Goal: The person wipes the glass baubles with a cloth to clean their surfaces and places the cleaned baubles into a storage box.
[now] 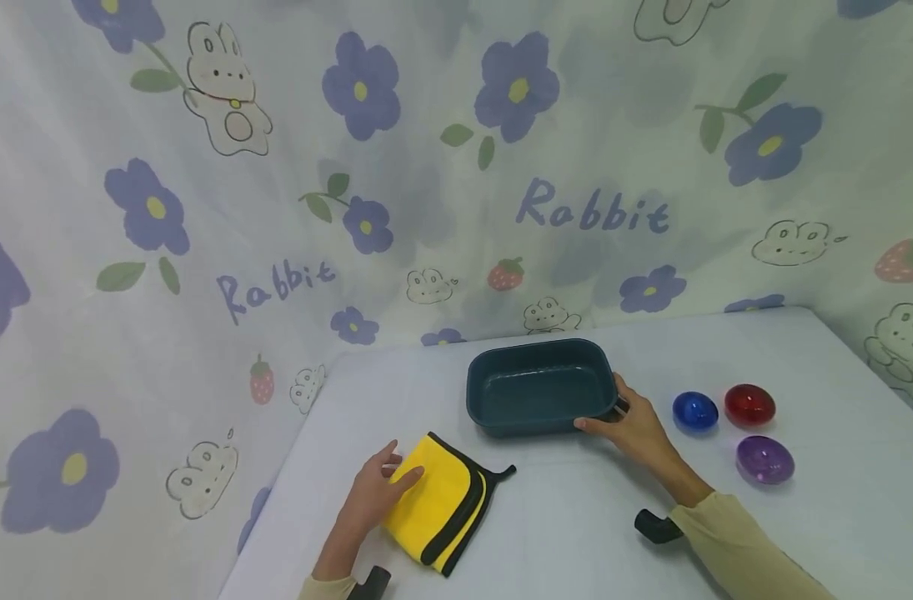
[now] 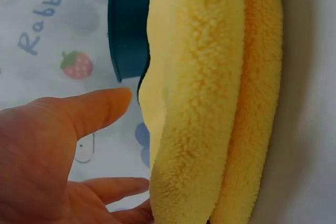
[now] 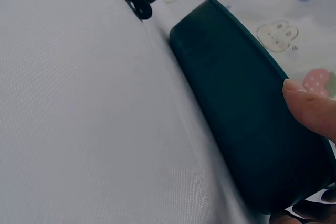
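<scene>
A yellow folded cloth point(image 1: 432, 500) with black edging and a black loop lies at the left of the white table. My left hand point(image 1: 373, 490) is at its left edge, thumb and fingers spread apart. In the left wrist view the thumb point(image 2: 105, 109) stands off the fluffy folds, while the lower fingertips meet or pass behind them. At the back middle sits a dark teal rectangular basin point(image 1: 540, 423). My right hand point(image 1: 636, 429) grips its right end, thumb point(image 3: 310, 109) on the rim and fingers low at the corner, partly hidden.
Right of the basin lie a blue point(image 1: 695, 412), a red point(image 1: 749, 406) and a purple shiny rounded piece point(image 1: 765, 460). A curtain point(image 1: 441, 208) printed with rabbits and flowers hangs behind the table point(image 1: 576, 533). Black camera mounts point(image 1: 657, 527) show at both wrists.
</scene>
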The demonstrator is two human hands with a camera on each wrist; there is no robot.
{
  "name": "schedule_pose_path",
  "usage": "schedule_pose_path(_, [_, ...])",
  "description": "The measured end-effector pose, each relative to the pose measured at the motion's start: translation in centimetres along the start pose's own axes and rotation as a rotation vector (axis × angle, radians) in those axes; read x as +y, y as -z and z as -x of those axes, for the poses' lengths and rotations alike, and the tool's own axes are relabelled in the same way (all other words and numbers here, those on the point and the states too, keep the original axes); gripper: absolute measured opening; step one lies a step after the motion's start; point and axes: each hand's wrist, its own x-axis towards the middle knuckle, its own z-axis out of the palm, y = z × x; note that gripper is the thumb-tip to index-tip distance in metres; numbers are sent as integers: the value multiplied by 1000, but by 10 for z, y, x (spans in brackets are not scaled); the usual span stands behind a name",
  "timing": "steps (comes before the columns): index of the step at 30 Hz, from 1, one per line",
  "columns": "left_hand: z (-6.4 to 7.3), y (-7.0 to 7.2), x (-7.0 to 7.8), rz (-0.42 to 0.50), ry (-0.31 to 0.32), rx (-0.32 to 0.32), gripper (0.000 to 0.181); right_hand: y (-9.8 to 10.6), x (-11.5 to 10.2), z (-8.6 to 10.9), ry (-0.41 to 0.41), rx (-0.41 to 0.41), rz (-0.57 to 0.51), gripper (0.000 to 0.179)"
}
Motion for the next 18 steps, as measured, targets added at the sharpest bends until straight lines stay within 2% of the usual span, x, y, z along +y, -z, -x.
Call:
schedule_pose_path(3, [2, -2, -2, -44, 25, -16, 80, -1, 0, 1, 13, 2, -4, 117])
schedule_pose_path(7, [2, -1, -4, -82, 18, -44, 75, -2, 1, 1, 33, 14, -4, 114])
schedule_pose_path(10, [1, 0, -5, -67, 13, -72, 70, -3, 2, 1, 34, 18, -5, 114])
schedule_pose_path(14, [-2, -1, -11, 40, 39, -126, 62, -2, 2, 2, 18, 11, 5, 116])
schedule_pose_path(18, [-5, -4, -17, 144, 45, -150, 59, -1, 2, 2, 11, 8, 9, 117])
